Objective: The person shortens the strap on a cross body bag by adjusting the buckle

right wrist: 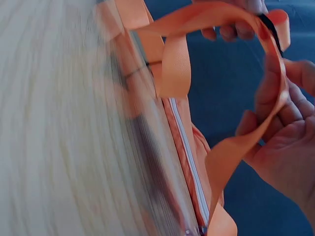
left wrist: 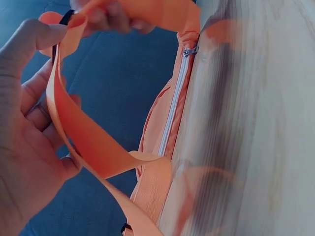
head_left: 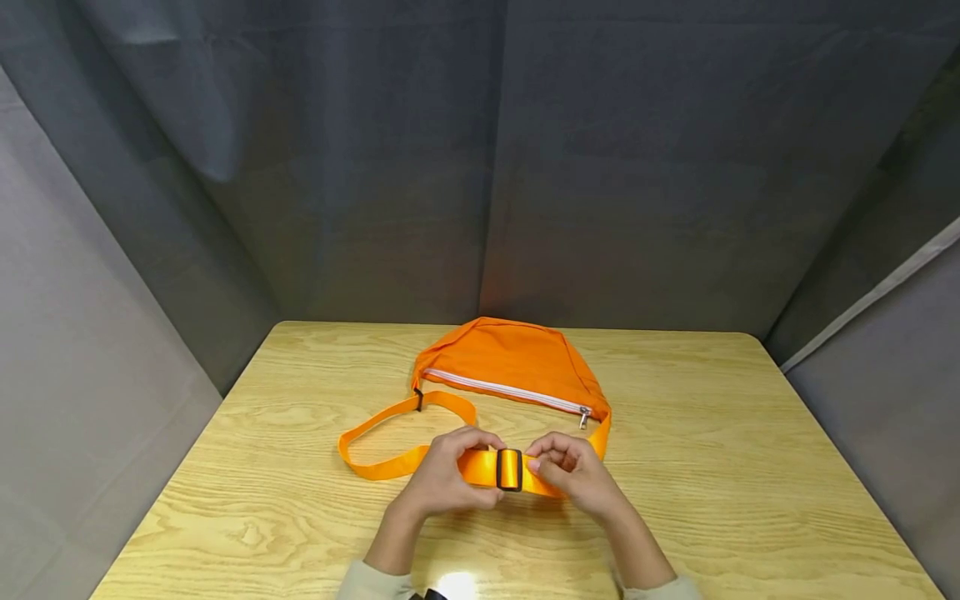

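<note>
An orange waist bag [head_left: 517, 360] lies on the wooden table, its white zipper [head_left: 502, 388] closed and the metal zipper pull [head_left: 583, 418] at the right end. The bag's yellow-orange strap [head_left: 382, 465] loops toward me, raised off the table between my hands. My left hand [head_left: 442, 479] holds a black slider buckle [head_left: 509, 470] by its upper and lower edges, with the thumb below. Just right of the buckle, my right hand [head_left: 581, 477] pinches the strap between thumb and fingers. In the left wrist view a short strap loop [left wrist: 74, 37] bulges through the buckle.
The light wood table [head_left: 712, 467] extends to both sides of the bag. Dark grey cloth [head_left: 480, 167] hangs behind it, with paler cloth panels at left and right. A second small black fitting [head_left: 419, 400] sits on the strap near the bag's left end.
</note>
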`<act>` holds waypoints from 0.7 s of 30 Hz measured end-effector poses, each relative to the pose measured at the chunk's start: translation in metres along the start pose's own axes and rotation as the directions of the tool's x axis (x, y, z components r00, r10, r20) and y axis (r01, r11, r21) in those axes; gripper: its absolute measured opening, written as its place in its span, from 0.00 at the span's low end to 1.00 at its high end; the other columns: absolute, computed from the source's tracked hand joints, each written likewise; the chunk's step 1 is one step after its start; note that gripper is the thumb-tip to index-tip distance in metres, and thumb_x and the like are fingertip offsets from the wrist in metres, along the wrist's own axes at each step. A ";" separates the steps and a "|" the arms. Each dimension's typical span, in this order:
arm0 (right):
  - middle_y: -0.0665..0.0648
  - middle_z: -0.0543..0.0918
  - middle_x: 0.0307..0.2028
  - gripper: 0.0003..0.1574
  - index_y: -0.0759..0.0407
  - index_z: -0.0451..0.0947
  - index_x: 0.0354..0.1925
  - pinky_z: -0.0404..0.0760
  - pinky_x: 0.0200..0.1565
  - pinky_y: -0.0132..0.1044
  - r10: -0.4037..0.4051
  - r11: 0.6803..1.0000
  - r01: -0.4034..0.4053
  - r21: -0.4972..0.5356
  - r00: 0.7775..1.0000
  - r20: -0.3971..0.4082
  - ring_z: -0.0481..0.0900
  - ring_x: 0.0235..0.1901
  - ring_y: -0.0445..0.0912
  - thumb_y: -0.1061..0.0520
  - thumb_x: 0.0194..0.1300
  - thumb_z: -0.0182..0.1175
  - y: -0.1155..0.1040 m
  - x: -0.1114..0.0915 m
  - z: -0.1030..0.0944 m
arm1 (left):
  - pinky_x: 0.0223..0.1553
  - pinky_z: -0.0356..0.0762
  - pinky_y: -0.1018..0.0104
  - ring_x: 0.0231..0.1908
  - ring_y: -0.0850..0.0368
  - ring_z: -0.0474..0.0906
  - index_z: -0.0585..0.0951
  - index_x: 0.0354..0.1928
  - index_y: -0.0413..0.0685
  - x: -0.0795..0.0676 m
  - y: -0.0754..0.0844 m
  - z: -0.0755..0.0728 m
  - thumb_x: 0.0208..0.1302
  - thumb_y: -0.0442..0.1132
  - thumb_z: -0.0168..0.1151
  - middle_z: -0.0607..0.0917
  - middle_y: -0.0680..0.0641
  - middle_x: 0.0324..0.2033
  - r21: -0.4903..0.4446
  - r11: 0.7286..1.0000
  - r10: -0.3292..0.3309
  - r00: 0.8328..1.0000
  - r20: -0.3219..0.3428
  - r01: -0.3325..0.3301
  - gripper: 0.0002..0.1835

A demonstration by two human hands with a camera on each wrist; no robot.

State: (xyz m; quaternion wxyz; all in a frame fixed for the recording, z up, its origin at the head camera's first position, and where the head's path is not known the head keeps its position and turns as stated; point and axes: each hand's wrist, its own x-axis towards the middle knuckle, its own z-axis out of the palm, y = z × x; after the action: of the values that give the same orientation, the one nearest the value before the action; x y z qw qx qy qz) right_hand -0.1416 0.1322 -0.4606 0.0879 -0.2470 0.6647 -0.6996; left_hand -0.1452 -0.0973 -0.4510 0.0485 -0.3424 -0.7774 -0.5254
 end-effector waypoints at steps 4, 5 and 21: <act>0.61 0.78 0.29 0.08 0.72 0.74 0.41 0.72 0.24 0.30 0.039 0.997 -0.036 -0.075 0.999 0.030 0.71 0.23 0.39 0.66 0.64 0.56 -0.003 -0.003 -0.007 | 0.35 0.76 0.66 0.35 0.59 0.74 0.78 0.42 0.52 -0.001 0.001 -0.002 0.35 0.33 0.75 0.80 0.56 0.36 0.001 1.000 -0.022 1.000 0.007 0.022 0.26; 0.62 0.78 0.29 0.08 0.71 0.75 0.41 0.72 0.24 0.30 0.044 0.995 -0.041 -0.090 0.998 0.033 0.71 0.24 0.39 0.65 0.64 0.56 -0.004 -0.003 -0.009 | 0.35 0.76 0.66 0.35 0.59 0.74 0.78 0.42 0.52 -0.001 0.001 -0.003 0.35 0.32 0.75 0.80 0.55 0.36 -0.005 1.000 -0.030 1.000 0.010 0.030 0.26; 0.50 0.77 0.25 0.10 0.79 0.70 0.37 0.67 0.22 0.26 -0.005 0.995 0.004 0.101 1.000 0.016 0.66 0.20 0.36 0.69 0.63 0.56 0.005 0.003 0.002 | 0.29 0.78 0.63 0.31 0.55 0.75 0.78 0.42 0.41 0.005 0.021 -0.004 0.37 0.26 0.72 0.80 0.46 0.35 -0.159 0.985 -0.059 0.997 0.052 0.067 0.24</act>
State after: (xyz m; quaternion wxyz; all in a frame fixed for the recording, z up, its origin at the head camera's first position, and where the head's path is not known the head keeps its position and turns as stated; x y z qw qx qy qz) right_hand -0.1442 0.1290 -0.4645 0.1040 -0.2495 0.6272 -0.7305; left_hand -0.1381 -0.0937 -0.4311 -0.0141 -0.3328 -0.7438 -0.5795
